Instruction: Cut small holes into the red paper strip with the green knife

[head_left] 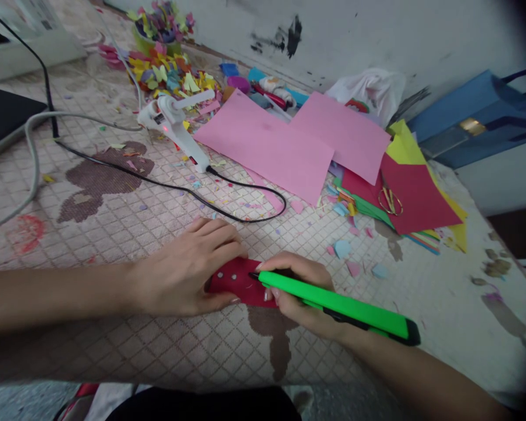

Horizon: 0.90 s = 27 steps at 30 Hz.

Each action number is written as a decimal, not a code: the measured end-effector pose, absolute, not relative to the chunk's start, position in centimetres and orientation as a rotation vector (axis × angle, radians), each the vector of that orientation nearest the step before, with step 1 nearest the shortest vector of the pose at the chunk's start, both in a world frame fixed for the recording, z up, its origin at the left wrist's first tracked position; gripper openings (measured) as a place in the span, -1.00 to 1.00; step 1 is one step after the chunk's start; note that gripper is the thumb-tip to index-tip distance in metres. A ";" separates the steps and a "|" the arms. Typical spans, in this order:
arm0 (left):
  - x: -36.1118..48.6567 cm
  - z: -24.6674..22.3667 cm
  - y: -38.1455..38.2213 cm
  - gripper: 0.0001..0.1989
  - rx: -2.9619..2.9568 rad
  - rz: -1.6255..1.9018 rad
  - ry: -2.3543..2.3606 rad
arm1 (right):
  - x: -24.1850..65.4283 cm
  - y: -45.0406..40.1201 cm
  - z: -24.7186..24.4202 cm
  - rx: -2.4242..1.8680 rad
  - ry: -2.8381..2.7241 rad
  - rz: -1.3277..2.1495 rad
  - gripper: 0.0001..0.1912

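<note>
A small piece of red paper [243, 283] with pale spots, perhaps holes, lies on the patterned tablecloth in front of me. My left hand [197, 266] holds it down from the left, thumb and fingers curved around its end. In my right hand [304, 289], closed in a pen-like grip, is a bright green box cutter [342, 303] with a black end cap. Its dark tip touches or hovers just over the paper, beside the spots; I cannot tell which. My right fingers also rest at the paper's right end.
A white corded device [175, 128] with a black cable [245, 221] lies beyond my hands. Behind it are pink sheets [272, 146], red paper [414, 196] with gold scissors [390, 200], and paper scraps [175, 73]. A dark laptop-like slab [9, 120] sits left; a blue bag [469, 117] is right.
</note>
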<state>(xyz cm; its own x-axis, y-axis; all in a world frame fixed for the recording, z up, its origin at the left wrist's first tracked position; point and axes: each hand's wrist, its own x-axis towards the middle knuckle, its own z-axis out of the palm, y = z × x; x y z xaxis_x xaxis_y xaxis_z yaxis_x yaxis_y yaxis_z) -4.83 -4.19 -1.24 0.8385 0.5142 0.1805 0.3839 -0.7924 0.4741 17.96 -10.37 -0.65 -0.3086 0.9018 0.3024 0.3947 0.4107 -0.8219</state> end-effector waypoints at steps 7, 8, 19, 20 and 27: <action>-4.8 -1.3 -4.3 -0.64 2.608 0.421 0.663 | 17.9 -10.3 -0.5 -1.117 -1.914 0.807 -0.75; -4.8 -1.3 -4.3 -0.65 2.608 0.425 0.662 | 17.9 -10.3 -0.6 -1.118 -1.916 0.803 -0.74; -4.8 -1.2 -4.2 -0.64 2.622 0.433 0.652 | 18.0 -10.4 -1.0 -1.073 -1.963 0.830 -0.67; -4.8 -1.2 -4.2 -0.63 2.624 0.434 0.650 | 18.0 -10.4 -1.0 -1.059 -1.970 0.836 -0.67; -4.7 -1.2 -4.4 -0.60 2.658 0.426 0.681 | 18.1 -10.5 -0.9 -1.067 -1.853 0.807 -0.71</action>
